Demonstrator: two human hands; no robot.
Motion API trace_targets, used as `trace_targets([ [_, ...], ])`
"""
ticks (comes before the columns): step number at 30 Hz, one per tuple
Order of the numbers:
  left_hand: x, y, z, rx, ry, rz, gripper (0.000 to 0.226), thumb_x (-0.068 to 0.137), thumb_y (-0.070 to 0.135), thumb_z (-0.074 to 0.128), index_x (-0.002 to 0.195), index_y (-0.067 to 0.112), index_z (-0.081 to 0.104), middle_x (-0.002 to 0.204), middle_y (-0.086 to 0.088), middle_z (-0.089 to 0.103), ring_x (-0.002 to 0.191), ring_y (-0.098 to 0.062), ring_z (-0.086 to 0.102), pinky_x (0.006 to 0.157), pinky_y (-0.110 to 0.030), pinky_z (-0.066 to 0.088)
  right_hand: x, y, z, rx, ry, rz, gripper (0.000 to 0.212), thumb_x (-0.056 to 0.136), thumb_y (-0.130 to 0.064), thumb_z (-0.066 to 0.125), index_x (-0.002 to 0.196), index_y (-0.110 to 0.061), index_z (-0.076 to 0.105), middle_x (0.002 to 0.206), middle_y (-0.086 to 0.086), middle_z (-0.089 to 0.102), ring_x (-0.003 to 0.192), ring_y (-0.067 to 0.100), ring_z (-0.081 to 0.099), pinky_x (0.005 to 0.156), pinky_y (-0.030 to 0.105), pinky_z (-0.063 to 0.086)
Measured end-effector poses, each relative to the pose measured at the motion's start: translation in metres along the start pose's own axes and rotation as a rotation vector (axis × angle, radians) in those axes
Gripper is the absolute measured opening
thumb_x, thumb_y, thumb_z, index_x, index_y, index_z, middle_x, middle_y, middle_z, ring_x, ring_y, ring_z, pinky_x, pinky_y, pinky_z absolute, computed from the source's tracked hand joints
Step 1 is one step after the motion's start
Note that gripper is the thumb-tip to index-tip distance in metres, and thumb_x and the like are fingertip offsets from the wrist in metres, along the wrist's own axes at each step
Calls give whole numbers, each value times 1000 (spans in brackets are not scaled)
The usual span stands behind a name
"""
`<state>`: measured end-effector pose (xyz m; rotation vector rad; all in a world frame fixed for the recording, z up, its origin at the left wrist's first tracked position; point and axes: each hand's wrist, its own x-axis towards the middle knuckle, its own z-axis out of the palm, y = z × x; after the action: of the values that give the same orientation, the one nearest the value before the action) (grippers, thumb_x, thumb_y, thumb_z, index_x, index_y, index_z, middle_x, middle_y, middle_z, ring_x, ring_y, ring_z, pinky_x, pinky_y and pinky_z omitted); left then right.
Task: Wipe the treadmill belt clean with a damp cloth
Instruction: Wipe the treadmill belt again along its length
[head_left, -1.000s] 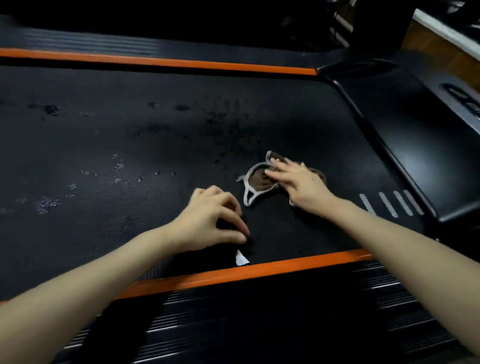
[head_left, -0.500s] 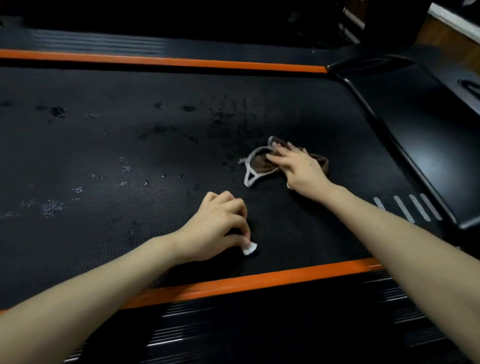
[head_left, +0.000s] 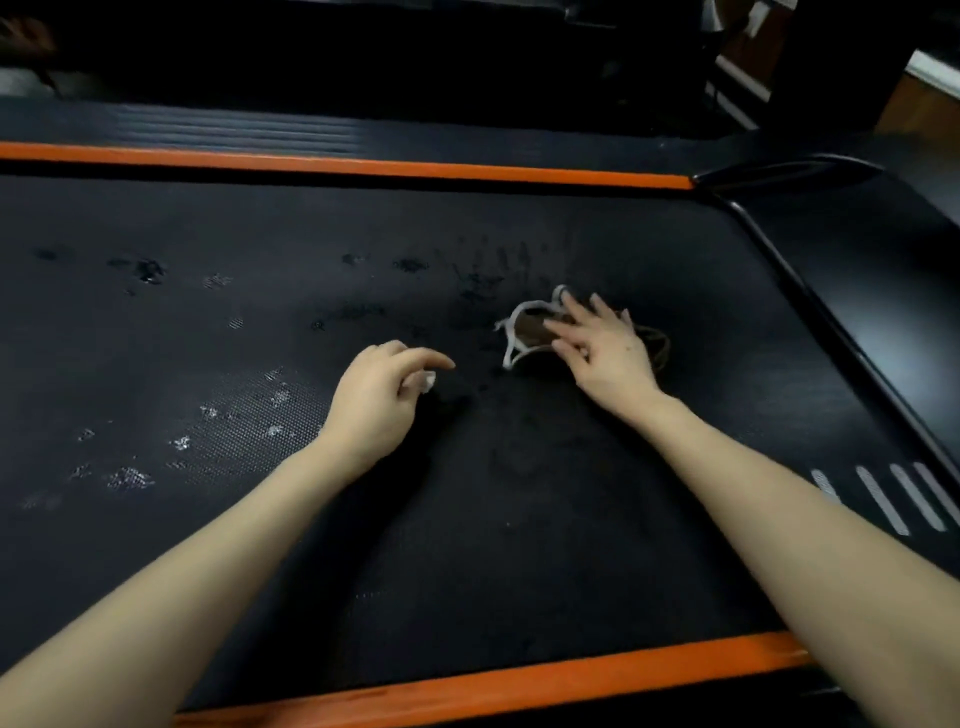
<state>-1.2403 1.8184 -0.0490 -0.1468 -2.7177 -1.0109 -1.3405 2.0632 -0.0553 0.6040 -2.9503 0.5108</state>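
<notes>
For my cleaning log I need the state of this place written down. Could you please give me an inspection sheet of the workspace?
Surface: black treadmill belt between orange side strips; pale spots at the left, dark damp marks near the middle.
Job's things: brown cloth with white edge, lying on the belt under the right hand.
Clutter: small white scrap, held in the left hand.
Hands: left hand pinches the scrap; right hand presses on the cloth with straight fingers.
Cables: nothing seen.
Surroundings: black cover at the right end of the belt; the rest is too dark to tell.
</notes>
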Motion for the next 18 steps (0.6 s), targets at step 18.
trace_targets([
  [18, 73, -41, 15, 143, 129, -49, 23, 82, 24, 72, 100, 10, 73, 105, 1, 69, 106, -23, 57, 96, -39, 36, 79, 4, 16, -101, 27, 38, 36, 96, -43, 45, 125, -29, 60, 148, -6, 37, 140, 25, 26, 114, 49, 14],
])
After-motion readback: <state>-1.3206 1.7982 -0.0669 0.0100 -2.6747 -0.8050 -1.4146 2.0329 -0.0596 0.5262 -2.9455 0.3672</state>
